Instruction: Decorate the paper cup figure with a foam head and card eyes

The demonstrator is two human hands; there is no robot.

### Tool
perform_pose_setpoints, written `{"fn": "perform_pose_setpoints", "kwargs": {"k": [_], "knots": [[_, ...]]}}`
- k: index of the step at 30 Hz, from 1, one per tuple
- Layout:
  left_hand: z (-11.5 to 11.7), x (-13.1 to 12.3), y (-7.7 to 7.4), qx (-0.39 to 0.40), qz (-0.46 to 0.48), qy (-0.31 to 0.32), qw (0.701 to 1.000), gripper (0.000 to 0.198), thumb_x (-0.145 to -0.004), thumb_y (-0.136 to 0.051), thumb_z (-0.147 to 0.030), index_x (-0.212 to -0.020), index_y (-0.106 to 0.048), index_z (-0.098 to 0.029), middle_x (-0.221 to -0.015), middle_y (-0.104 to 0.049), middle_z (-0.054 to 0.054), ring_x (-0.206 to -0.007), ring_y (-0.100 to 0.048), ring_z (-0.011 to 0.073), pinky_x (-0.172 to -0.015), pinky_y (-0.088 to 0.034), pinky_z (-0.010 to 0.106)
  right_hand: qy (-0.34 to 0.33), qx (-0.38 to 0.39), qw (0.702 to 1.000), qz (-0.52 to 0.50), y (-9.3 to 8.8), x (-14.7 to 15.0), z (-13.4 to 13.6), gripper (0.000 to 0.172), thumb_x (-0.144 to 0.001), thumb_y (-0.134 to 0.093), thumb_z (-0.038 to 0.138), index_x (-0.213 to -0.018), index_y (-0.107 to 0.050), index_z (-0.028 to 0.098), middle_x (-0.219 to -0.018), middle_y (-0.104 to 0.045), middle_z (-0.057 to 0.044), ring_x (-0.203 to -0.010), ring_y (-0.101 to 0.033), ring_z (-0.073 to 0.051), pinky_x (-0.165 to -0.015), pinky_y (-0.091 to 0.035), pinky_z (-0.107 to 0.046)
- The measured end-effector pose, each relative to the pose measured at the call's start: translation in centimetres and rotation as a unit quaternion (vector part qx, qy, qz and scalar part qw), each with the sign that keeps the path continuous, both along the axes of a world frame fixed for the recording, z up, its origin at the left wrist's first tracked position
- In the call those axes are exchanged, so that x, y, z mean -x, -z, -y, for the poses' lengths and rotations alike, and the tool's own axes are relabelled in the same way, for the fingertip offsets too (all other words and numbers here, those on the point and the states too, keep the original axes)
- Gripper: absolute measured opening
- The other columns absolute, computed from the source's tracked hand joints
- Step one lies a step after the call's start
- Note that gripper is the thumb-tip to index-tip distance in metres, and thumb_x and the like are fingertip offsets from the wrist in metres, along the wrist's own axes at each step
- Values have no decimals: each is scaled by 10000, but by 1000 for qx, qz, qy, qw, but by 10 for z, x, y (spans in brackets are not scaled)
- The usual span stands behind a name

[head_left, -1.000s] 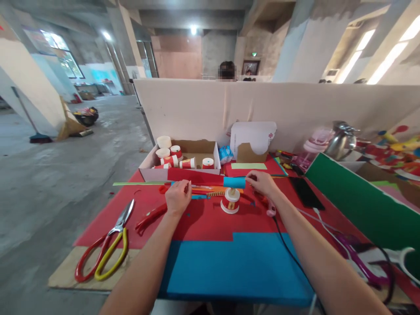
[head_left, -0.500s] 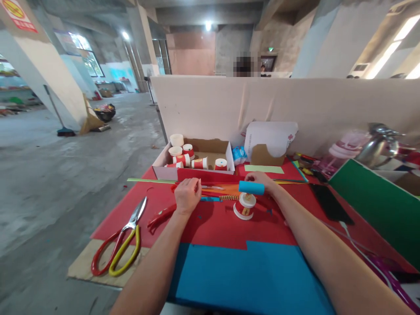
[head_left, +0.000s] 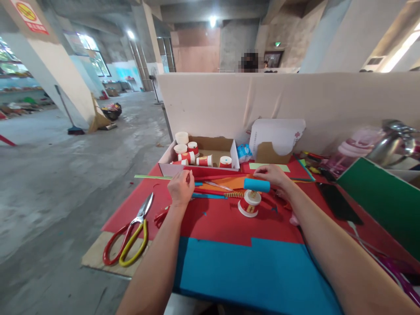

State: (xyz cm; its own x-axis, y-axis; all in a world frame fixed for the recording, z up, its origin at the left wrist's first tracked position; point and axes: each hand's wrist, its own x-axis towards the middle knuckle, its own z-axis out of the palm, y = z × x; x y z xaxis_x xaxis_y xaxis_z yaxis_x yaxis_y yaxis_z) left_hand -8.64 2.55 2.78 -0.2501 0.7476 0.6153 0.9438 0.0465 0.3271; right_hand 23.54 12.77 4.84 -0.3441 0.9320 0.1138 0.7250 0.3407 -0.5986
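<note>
My left hand point(head_left: 181, 188) is over the red sheet, left of centre, with its fingers closed in a pinch. Opposite it, my right hand point(head_left: 273, 176) also has its fingertips pressed together, just behind a blue paper roll point(head_left: 257, 185). Whatever lies between either hand's fingers is too small to make out. The roll rests crosswise on top of a red-and-white paper cup piece point(head_left: 250, 204). Between the hands lie an orange paper strip point(head_left: 226, 182), a pen point(head_left: 219, 186), a blue strip point(head_left: 210, 196) and a gold coil point(head_left: 234, 194). Red-handled pliers or a similar tool point(head_left: 161, 215) are partly hidden by my left forearm.
Large scissors point(head_left: 139, 223) lie at the left edge on cardboard. Behind the hands, an open box point(head_left: 215, 144) holds several paper cups. A phone point(head_left: 339, 203) with a cable and a green board point(head_left: 380, 205) are at right. Blue sheet point(head_left: 243, 271) covers the front.
My left hand has shifted left, widening the space between my hands. The right hand has moved slightly. The whole view has swung a little; the roll still rests on the cup piece.
</note>
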Motion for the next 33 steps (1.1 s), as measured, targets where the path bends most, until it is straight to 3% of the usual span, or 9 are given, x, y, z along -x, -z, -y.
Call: {"fn": "perform_pose_setpoints", "kwargs": {"k": [7,13,16,22,29,33], "knots": [[-1,1,0,8,-3,-5,1000,318,-916,-327,-314,-786,-590,-190,-719,-612,59,-739,-549,176,-667,-347,266,43,-36,998,-40,8,1,-1,239,-692,-604,394,-696,-684,169,-702,-699,-38,-683,-620,-195,-648,-449,-285],[-3,-7,4,39,-20,56,997,283,-902,-369,-306,-765,-586,-187,-719,-618,45,-705,-550,160,-630,-343,255,69,-68,991,-92,-8,3,-2,305,-703,-603,459,-740,-672,164,-705,-683,-43,-677,-605,-181,-637,-452,-278],[-3,-13,7,27,-26,89,995,259,-893,-392,-282,-757,-590,-184,-744,-634,47,-733,-562,158,-644,-357,251,52,-77,984,-152,-25,9,-4,352,-676,-628,512,-745,-668,169,-700,-671,-30,-681,-600,-177,-642,-470,-285],[-4,-16,8,23,-25,90,995,237,-880,-415,-255,-735,-590,-187,-708,-637,36,-716,-571,155,-629,-365,253,4,-75,970,-230,-70,31,-1,360,-644,-675,518,-744,-661,173,-707,-658,-24,-680,-589,-166,-659,-486,-304],[-5,-17,10,3,10,116,993,183,-869,-432,-244,-813,-596,-186,-762,-641,48,-752,-579,169,-667,-403,261,-96,-165,970,-152,-127,57,15,292,-732,-633,459,-757,-669,171,-727,-648,-23,-732,-580,-161,-686,-467,-300],[-4,-18,7,-80,50,133,987,144,-796,-468,-158,-908,-553,-188,-910,-594,73,-878,-547,194,-770,-427,288,-131,-204,965,-103,-155,69,31,264,-771,-613,438,-818,-687,189,-780,-670,-30,-750,-591,-169,-705,-472,-312]]}}
